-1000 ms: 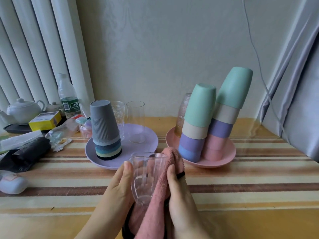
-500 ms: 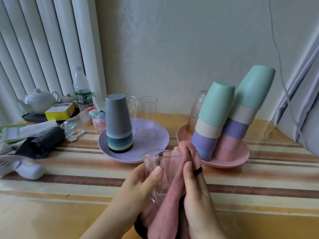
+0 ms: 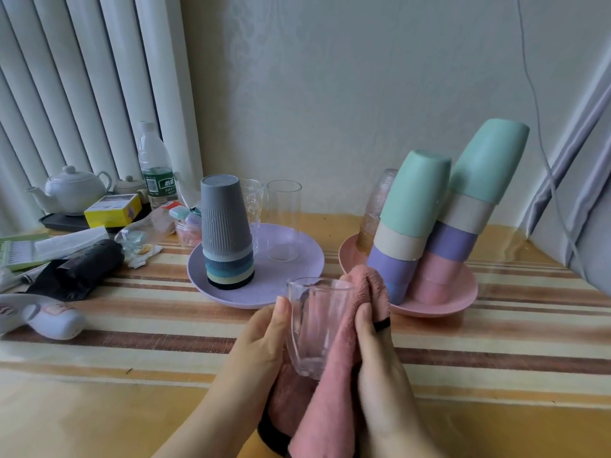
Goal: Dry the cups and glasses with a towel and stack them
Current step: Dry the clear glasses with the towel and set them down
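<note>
My left hand point(image 3: 264, 338) grips a clear ribbed glass point(image 3: 314, 325) upright above the table's near middle. My right hand point(image 3: 373, 355) presses a pink towel point(image 3: 334, 385) against the glass's right side; the towel drapes down under both hands. On the purple plate point(image 3: 291, 246) stands an upside-down stack of cups with a grey one on top point(image 3: 226, 226), and beside it a tall clear glass point(image 3: 283, 219) and a printed glass point(image 3: 253, 200). The pink plate point(image 3: 463, 295) bears two leaning stacks of pastel cups point(image 3: 406, 219) point(image 3: 476, 200) and a textured glass point(image 3: 377, 206).
Clutter fills the left side of the striped table point(image 3: 496, 325): a white teapot point(image 3: 71, 190), a water bottle point(image 3: 155, 166), a yellow box point(image 3: 112, 209), a black bundle point(image 3: 76, 272), a white device point(image 3: 49, 319). A grey curtain point(image 3: 582, 193) hangs at the right.
The view has shifted so everything sits further right in frame. My left thumb has moved along the glass rim, and the towel stays pressed to the glass.
</note>
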A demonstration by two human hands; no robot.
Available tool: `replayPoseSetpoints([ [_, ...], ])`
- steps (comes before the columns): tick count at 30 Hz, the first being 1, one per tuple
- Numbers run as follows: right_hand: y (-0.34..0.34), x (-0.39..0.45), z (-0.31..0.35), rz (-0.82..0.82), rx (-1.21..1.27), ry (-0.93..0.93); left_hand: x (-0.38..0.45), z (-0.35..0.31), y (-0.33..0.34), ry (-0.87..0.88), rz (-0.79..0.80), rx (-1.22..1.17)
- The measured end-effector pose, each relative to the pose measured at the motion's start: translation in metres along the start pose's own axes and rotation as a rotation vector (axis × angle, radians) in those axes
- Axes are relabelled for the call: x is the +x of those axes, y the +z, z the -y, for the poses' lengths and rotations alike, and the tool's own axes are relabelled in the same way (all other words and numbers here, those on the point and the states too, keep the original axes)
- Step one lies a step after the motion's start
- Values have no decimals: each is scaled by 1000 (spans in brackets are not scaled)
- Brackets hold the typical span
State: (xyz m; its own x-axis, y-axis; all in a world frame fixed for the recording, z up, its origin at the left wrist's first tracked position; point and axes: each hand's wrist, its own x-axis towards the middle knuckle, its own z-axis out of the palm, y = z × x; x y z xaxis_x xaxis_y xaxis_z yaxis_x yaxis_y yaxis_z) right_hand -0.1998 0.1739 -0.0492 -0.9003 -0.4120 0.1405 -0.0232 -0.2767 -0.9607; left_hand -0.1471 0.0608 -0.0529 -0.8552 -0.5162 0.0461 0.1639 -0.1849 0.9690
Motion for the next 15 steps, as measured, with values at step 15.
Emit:
replayPoseSetpoints([
  [15, 1, 3, -15, 66, -100, -169, -7, -3, -2, 94, 103, 51],
])
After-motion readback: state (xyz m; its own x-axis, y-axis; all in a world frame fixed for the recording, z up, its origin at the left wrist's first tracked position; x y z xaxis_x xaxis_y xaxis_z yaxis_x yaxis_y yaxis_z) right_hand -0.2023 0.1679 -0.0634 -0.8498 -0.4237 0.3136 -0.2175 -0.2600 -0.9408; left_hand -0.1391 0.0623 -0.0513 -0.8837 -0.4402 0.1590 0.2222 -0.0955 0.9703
